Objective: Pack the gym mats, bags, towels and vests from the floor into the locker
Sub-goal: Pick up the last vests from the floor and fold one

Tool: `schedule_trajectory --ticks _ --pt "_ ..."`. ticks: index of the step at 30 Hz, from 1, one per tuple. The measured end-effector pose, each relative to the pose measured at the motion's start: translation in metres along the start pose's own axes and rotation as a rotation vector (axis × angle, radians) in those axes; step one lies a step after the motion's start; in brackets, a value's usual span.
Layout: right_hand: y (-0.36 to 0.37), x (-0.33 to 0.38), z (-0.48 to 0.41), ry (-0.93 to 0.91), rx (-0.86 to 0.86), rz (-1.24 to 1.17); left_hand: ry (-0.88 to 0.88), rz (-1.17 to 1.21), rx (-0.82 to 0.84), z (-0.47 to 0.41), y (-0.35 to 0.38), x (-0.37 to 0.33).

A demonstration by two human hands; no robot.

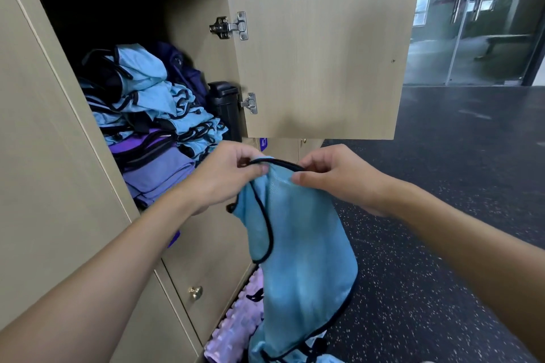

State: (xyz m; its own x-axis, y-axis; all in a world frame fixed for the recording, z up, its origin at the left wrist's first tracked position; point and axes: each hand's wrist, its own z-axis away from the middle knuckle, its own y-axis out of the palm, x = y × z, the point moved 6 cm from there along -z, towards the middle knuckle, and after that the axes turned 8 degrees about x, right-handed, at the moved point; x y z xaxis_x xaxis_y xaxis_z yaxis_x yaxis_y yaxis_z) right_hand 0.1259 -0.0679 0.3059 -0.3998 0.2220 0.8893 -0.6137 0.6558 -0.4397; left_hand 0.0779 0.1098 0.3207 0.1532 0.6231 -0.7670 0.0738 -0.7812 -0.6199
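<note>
Gripping a light-blue vest [303,244] by its black-trimmed top edge: pinching it in the left hand [227,174], thumb clamping against curled fingers, and pinching it likewise in the right hand [333,177], with a short stretch of trim running between the two. Letting the cloth hang straight down in front of the shut lower doors, near a brass knob [195,292]. Lying below on the speckled dark floor [442,274]: a pink knobbly mat [236,330] against the cabinet foot, and more blue cloth [295,358] at the bottom edge; touching the hanging hem or not, impossible to tell. Sitting further back in the open locker [194,18]: a heap of blue vests [147,88] piling on folded purple fabric [159,168], a dark purple bag [182,68] behind, a black container [225,103] standing upright by the right wall. Standing open to the right, the locker door [324,53]. Showing far beyond, glass doors [472,23].
</note>
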Motion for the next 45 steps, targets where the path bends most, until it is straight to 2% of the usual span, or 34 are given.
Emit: schedule_trajectory --ticks 5,7,11,15,19,21,23,30,35,41,45 --pt "-0.013 -0.001 0.007 0.028 0.011 0.155 -0.035 -0.060 -0.144 0.002 -0.022 0.006" --pt "-0.013 0.004 0.009 0.004 -0.016 0.210 -0.022 -0.079 -0.095 0.003 -0.016 0.002" --pt "-0.005 0.013 0.006 -0.046 -0.033 0.275 0.042 0.056 0.102 0.007 0.019 -0.013" --pt "0.002 0.012 0.007 -0.033 0.004 0.240 0.087 0.019 0.142 0.007 0.039 -0.019" --pt "0.000 0.011 0.009 -0.036 -0.001 0.131 0.078 0.025 0.055 0.004 0.031 -0.015" --pt "0.001 0.008 0.010 -0.025 0.051 0.031 0.086 0.057 -0.030 0.001 0.024 -0.015" --pt "0.003 0.003 0.011 0.011 0.108 0.029 0.092 0.074 -0.108 0.000 0.018 -0.017" --pt "-0.003 -0.010 0.009 0.070 -0.025 0.053 0.062 0.077 -0.278 -0.003 0.003 -0.009" --pt "-0.003 -0.032 0.006 0.129 -0.059 0.222 0.009 0.018 -0.192 -0.008 0.027 0.017" --pt "-0.022 -0.062 0.009 0.142 -0.218 0.355 -0.020 -0.058 -0.124 -0.012 0.046 0.027" --pt "-0.019 -0.068 0.005 0.159 -0.178 0.325 -0.026 -0.015 -0.133 -0.019 0.046 0.028"
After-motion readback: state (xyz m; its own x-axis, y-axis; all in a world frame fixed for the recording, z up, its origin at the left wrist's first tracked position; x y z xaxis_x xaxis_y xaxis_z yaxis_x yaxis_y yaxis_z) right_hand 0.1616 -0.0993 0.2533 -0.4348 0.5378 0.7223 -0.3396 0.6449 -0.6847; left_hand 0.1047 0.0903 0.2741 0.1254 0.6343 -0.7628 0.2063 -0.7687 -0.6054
